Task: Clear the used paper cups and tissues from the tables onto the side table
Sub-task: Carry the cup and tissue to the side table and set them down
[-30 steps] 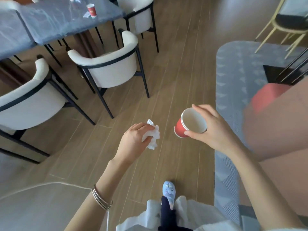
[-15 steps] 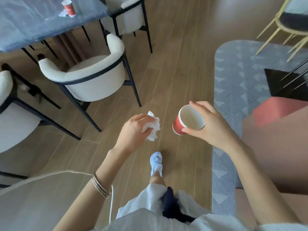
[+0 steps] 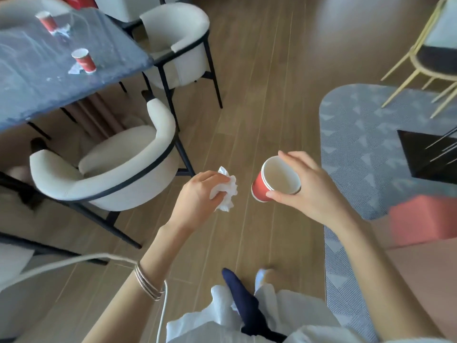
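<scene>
Carrying cup [image 3: 260, 189], tissue [image 3: 227, 191] (open floor [image 3: 259, 95] ahead)

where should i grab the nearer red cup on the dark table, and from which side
Pinch the side wall just under the rim, coming from the picture's right. The nearer red cup stands upright on the dark table, mouth up and wider at the top, so fingers there likely hold. A tissue lies at its left base, crowding that side.

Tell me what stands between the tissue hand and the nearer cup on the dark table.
In the head view, the white armchair stands between left hand and cup.
</scene>
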### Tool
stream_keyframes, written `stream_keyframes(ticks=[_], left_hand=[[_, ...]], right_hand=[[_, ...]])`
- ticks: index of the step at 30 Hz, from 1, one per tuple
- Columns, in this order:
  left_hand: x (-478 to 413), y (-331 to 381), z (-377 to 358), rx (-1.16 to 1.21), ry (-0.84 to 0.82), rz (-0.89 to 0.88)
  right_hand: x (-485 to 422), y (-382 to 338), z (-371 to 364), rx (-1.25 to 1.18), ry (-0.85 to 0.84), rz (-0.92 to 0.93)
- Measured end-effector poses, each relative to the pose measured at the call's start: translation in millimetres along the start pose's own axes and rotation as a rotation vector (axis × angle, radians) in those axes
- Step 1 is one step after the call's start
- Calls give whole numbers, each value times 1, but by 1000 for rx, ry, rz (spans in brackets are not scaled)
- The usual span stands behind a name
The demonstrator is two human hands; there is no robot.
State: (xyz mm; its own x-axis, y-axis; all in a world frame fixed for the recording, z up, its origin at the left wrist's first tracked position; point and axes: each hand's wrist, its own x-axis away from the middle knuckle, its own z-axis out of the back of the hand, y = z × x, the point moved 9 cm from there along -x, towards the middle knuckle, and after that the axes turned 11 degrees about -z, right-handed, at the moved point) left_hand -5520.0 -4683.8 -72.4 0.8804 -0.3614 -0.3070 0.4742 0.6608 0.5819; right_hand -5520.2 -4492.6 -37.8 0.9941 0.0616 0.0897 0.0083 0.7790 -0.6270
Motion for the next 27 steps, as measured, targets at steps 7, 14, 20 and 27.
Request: stream_keyframes(ticks=[7, 14, 20, 27], left_hand=[[-101, -57, -34, 21, 4, 39], [-256, -92, -60, 63, 33, 26], [-385, -113, -62, 50, 107, 5], [-482, -161, -88, 31, 79, 19]], right_hand=[[-117, 35, 8, -6, -48, -17], [-269, 70, 58, 2, -22, -22], [-396, 78, 110, 38, 13, 32], [-502, 101, 131, 46, 31, 35]])
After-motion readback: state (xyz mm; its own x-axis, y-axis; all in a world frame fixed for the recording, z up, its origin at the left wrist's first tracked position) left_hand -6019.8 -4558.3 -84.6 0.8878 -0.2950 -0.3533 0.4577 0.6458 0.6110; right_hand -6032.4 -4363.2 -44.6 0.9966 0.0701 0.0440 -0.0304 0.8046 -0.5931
